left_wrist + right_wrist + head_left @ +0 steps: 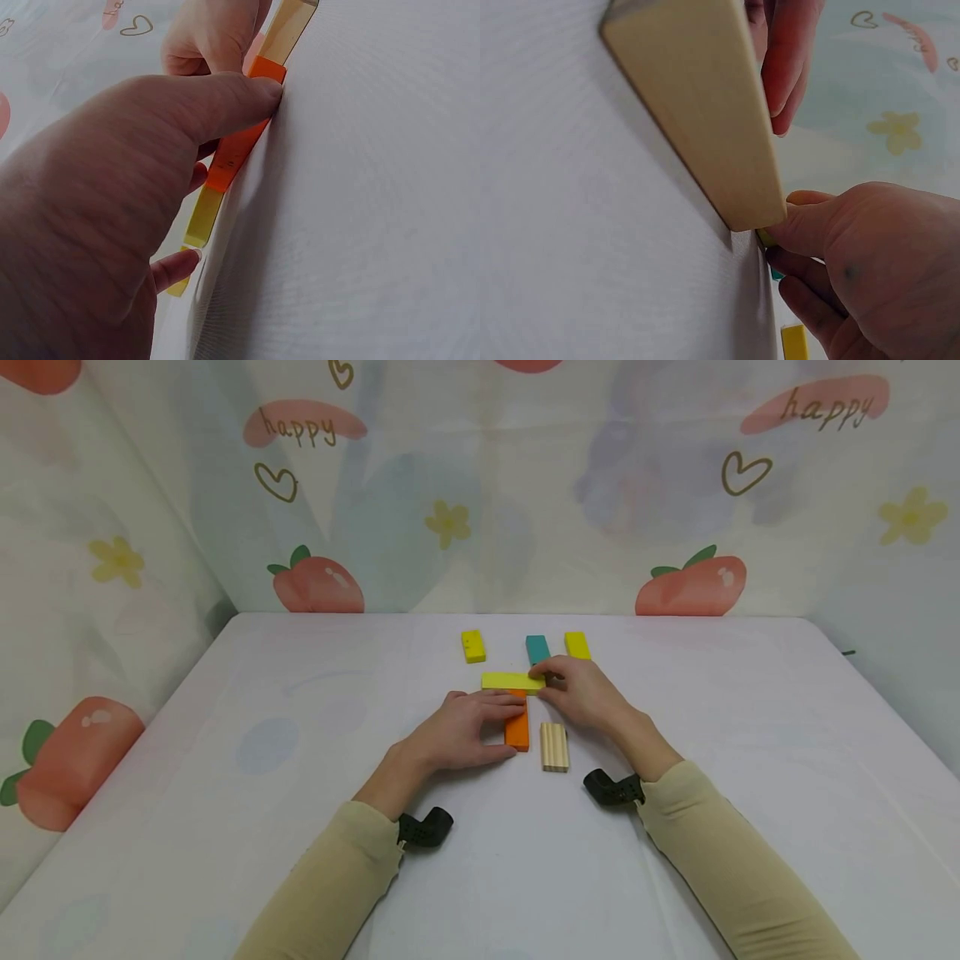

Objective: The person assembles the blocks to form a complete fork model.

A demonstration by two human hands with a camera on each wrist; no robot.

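My left hand [467,731] holds an orange block [517,735], its thumb at the near end and fingers over the far part. In the left wrist view the thumb presses against the orange block [238,154]. Across the far end of that block lies a yellow block [506,682], forming a T shape. My right hand [588,695] pinches the yellow block's right end between thumb and fingers. A plain wooden block [554,748] with grooves lies just right of the orange one; it hides part of the right fingertips' contact in the right wrist view.
Farther back on the white-covered table [337,693] lie another yellow block [473,647], a teal block [537,648] and a third yellow block [577,645]. A patterned cloth [525,485] hangs behind the table. Black wrist devices [426,828] sit at both sleeves.
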